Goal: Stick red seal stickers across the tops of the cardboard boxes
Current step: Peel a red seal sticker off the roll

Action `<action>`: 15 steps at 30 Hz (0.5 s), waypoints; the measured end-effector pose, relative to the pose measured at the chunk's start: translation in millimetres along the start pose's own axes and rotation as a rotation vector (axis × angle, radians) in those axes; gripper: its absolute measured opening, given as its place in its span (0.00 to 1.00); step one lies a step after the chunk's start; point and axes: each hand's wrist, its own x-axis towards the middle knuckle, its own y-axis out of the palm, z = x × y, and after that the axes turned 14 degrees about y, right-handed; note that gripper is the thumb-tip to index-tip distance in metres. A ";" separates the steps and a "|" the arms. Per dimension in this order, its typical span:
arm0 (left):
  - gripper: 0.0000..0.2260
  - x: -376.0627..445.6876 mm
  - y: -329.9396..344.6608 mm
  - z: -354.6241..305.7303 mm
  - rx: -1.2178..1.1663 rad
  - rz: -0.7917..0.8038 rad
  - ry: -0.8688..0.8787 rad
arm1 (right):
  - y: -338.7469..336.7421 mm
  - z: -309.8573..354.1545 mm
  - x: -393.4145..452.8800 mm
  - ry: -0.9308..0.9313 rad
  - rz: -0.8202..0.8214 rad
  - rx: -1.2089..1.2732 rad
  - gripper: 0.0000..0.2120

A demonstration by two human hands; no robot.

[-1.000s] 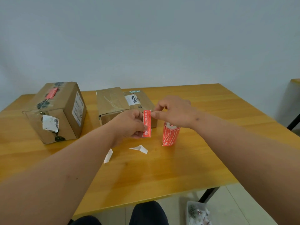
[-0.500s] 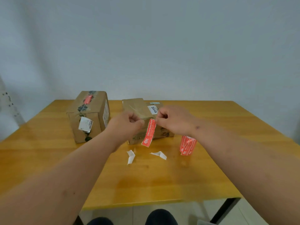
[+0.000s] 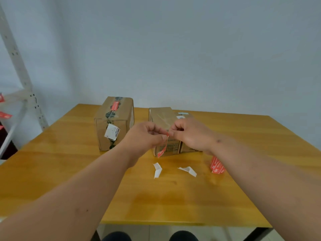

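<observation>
While both hands meet in front of the right box (image 3: 162, 119), the left hand (image 3: 145, 136) and right hand (image 3: 190, 134) each pinch the top end of one red sticker (image 3: 163, 146) between thumb and curled fingers, so each grip is narrow and closed on the sticker. It hangs down from the pinch as a thin strip, twisted nearly edge-on, its lower end showing white print too small to read. It is held above the surface (image 3: 173, 197), just before the right box's near face and not yet on its top.

The right box is plain brown cardboard with clear tape across the top; a white label at its far edge is mostly hidden by the right hand, and the printing low on its near face cannot be read. The left box (image 3: 113, 122) stands well apart from it, to the left. A red seal (image 3: 115, 106) already lies across its top, over dark-patterned tape that runs down the front. A white label (image 3: 112, 132) with a black band of print is stuck on its near face, tilted; the words are illegible.

Two white backing scraps (image 3: 157, 169) (image 3: 188, 170) lie on the surface near the hands. A red stack of stickers (image 3: 217, 165) with white lettering rests by the right wrist, partly covered by the arm.
</observation>
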 end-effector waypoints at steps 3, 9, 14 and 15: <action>0.05 4.2 0.6 2.0 -0.036 -0.004 -0.010 | 0.2 0.6 2.2 0.016 0.019 0.020 0.07; 0.04 10.2 2.2 3.2 -0.056 -0.005 -0.035 | -0.3 -0.5 5.5 0.033 0.042 0.034 0.09; 0.03 13.5 3.8 3.6 -0.072 -0.006 -0.059 | -1.3 -1.8 7.7 0.035 0.033 -0.001 0.07; 0.03 13.9 3.9 3.8 -0.068 -0.004 -0.060 | -1.2 -2.3 8.6 0.040 0.032 -0.001 0.07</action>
